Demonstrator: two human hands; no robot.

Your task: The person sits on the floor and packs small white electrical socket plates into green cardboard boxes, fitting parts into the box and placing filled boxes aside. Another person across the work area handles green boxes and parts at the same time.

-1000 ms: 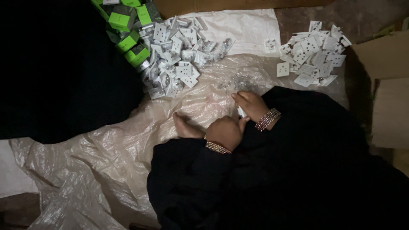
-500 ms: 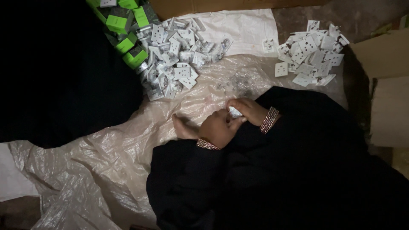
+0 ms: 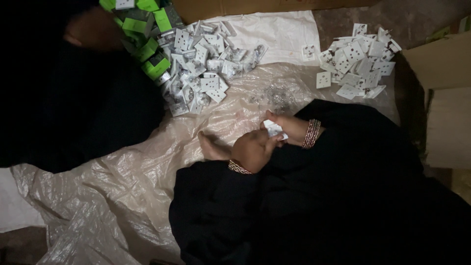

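While both hands' fingers clamp white plate [image 3: 274, 129] | socket heap [image 3: 201, 68] on plastic sheet [image 3: 122, 196]

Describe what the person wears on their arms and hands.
Both arms are covered by loose black sleeves that reach the wrists. The left hand is bare, with a band of thin gold-toned bangles at the wrist. The right hand is also bare, with a wider stack of similar bangles. No gloves; rings cannot be made out in the dim light.
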